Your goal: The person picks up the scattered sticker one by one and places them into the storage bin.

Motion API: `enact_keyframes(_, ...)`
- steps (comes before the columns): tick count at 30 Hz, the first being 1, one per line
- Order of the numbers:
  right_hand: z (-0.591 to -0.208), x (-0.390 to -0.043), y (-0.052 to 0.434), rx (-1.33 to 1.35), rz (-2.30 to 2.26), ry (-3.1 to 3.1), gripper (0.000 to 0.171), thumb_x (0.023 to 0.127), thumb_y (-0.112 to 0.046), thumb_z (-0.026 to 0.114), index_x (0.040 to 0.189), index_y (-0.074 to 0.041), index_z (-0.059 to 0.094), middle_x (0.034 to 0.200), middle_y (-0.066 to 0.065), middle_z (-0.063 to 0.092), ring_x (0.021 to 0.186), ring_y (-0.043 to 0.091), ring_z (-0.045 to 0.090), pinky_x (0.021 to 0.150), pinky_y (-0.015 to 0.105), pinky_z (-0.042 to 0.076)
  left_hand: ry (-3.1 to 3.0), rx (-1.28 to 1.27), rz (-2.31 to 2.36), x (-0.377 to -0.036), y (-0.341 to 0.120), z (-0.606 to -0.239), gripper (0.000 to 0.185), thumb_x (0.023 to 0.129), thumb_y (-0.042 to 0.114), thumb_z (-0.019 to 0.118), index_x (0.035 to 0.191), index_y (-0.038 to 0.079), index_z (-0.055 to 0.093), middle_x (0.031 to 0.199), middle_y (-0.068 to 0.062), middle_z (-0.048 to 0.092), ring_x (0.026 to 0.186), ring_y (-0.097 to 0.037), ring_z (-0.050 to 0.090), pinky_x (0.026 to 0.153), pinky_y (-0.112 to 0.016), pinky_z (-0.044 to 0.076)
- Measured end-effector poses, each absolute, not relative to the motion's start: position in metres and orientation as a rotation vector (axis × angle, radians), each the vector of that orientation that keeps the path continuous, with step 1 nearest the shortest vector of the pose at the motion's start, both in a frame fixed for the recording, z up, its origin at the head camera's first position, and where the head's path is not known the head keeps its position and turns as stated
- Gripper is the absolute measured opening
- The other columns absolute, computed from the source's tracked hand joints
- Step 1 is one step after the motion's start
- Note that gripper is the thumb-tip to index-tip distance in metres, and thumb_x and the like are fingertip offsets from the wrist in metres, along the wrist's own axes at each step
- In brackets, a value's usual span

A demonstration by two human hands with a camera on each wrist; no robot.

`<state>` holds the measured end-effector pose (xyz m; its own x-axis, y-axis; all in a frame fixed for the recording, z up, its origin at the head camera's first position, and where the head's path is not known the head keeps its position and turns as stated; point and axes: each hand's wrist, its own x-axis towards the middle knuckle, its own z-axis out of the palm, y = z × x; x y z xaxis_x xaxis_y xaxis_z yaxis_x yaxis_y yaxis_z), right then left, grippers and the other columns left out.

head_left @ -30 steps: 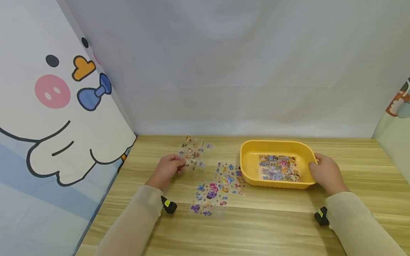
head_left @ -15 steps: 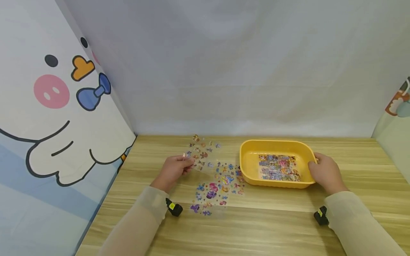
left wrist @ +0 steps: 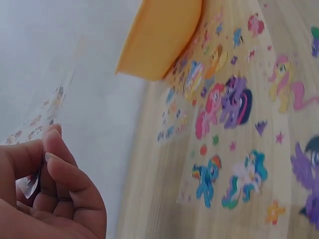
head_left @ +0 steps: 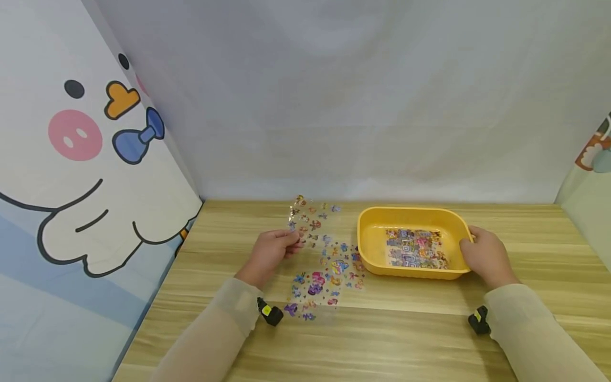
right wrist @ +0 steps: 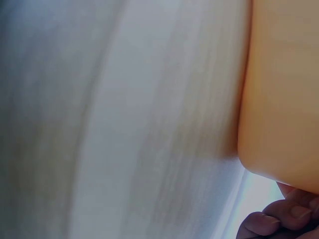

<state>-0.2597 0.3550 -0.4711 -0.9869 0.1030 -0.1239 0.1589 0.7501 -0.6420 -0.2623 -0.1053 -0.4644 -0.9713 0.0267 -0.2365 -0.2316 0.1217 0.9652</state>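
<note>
My left hand [head_left: 272, 253] pinches the left edge of a clear sticker sheet [head_left: 315, 225] with small cartoon figures, lifted above the table. In the left wrist view, thumb and fingers [left wrist: 75, 174] meet on that sheet's edge. Below it, another clear sheet of pony stickers [head_left: 315, 286] lies flat on the table, reaching toward the basin's left side. My right hand [head_left: 488, 257] grips the right rim of a yellow plastic basin [head_left: 406, 274]. Inside the basin lie colourful printed sticker sheets [head_left: 415, 249]; how many is unclear. The right wrist view shows mostly the basin's outer wall [right wrist: 284, 99].
The wood-grain table [head_left: 382, 339] runs back to a pale grey curtain [head_left: 343, 106]. A cartoon-printed panel [head_left: 95, 185] stands along the left side, and another printed panel [head_left: 592, 212] is at the right. A small black device [head_left: 271, 314] sits at each wrist.
My left hand has moved right with the pinched sticker sheet, bringing it nearer the basin and partly over the flat pony sheet. The right hand and basin have stayed in place.
</note>
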Motion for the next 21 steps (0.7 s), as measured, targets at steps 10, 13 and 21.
enact_keyframes(10,-0.471,-0.259,0.354,0.216,-1.071,2.861,0.057,0.103,-0.017,0.039,0.148,0.018,0.036,0.123,0.037,0.059,0.083,0.030,0.064,0.065,0.031,0.050,2.161,-0.244,1.998,-0.256,-0.087,-0.461,0.029,0.104,0.020,0.065,0.120,-0.002,0.073,0.097,-0.008,0.075,0.083,-0.015,0.068,0.087,-0.042,0.055)
enact_keyframes(13,-0.471,-0.260,0.354,0.216,-1.071,2.858,0.058,0.103,-0.017,0.039,0.148,0.019,0.036,0.123,0.036,0.058,0.083,0.030,0.064,0.065,0.030,0.050,2.159,-0.240,1.999,-0.254,-0.081,-0.459,0.029,0.104,0.020,0.065,0.121,-0.003,0.073,0.098,-0.008,0.075,0.083,-0.015,0.069,0.090,-0.044,0.055)
enact_keyframes(21,-0.470,-0.260,0.355,0.217,-1.062,2.851,0.059,0.103,-0.018,0.039,0.148,0.019,0.035,0.127,0.039,0.056,0.085,0.031,0.064,0.065,0.030,0.051,2.092,-0.182,2.023,-0.252,-0.059,-0.455,0.025,0.105,0.021,0.064,0.118,0.002,0.075,0.100,-0.008,0.074,0.086,-0.016,0.069,0.093,-0.045,0.054)
